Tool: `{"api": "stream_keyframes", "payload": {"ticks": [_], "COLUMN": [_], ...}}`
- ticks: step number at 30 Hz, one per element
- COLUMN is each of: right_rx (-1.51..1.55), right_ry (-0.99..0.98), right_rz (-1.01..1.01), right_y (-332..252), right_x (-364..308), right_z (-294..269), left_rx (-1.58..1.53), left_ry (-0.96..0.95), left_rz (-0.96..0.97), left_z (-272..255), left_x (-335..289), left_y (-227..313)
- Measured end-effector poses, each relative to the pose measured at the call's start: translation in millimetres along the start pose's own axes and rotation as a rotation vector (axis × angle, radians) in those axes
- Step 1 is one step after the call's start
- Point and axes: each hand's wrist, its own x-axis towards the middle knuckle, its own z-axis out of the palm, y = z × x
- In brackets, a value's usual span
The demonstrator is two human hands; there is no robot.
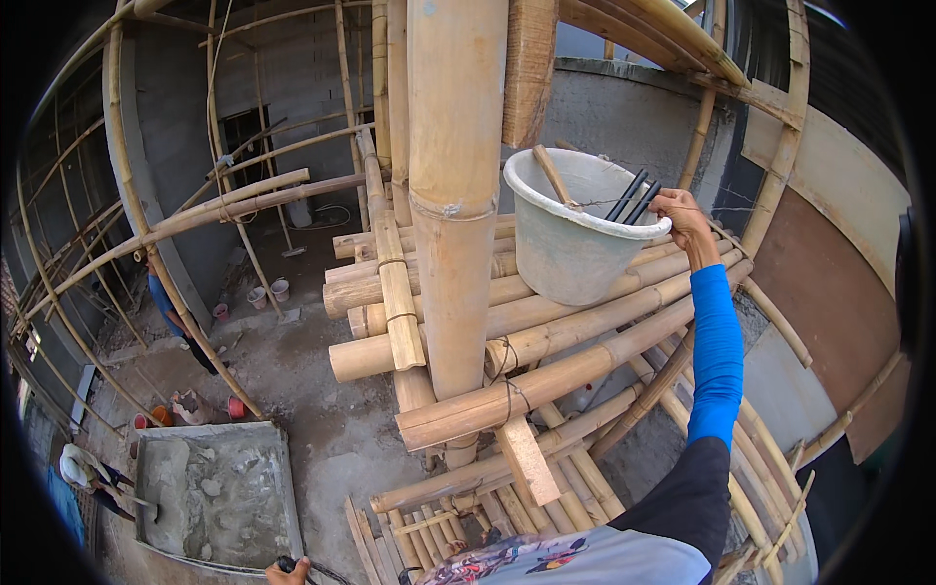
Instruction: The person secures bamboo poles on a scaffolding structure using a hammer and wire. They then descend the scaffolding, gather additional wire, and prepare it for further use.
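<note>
A whitish plastic bucket (565,249) stands on the bambo poles of the platform, right of a thick upright bamboo post (453,195). A wooden handle (553,175) and a pair of black tool handles (634,198) stick up from it. Over the bucket's right rim, my right hand (687,222) is closed, with thin wire (721,207) showing on both sides of the fingers. My left hand (288,573), cut off by the lower edge, is closed around a black object (286,564) whose kind I cannot make out.
Bamboo platform poles (546,370) are lashed with wire. Below at left lies a mortar trough (292,487), with a person in a pale hat (78,466) beside it. Another person (171,302) stands behind scaffold poles. Several small buckets (257,296) sit on the ground. Bamboo rungs (429,536) lie below me.
</note>
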Motion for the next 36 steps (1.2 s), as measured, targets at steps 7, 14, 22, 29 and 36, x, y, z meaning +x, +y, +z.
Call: {"api": "stream_keyframes", "payload": {"ticks": [7, 14, 22, 29, 36], "right_rx": [-0.029, 0.612, 0.689, 0.525, 0.452], "right_ry": [0.079, -0.118, -0.065, -0.218, -0.325], "right_rz": [0.102, -0.348, -0.318, -0.220, -0.051], "right_y": [-16, -104, -244, -302, -183], "right_x": [-77, -184, -84, -57, -205], "right_z": [-53, -48, -37, 25, 145], "left_rx": [-0.098, -0.412, -0.305, -0.455, -0.416], "left_ry": [-0.317, -0.281, -0.319, -0.235, -0.004], "left_rz": [-0.074, -0.048, 0.035, 0.019, -0.176], "left_z": [5, 71, 107, 77, -17], "left_x": [30, 71, 62, 26, -19], "left_y": [69, 34, 90, 40, -40]}}
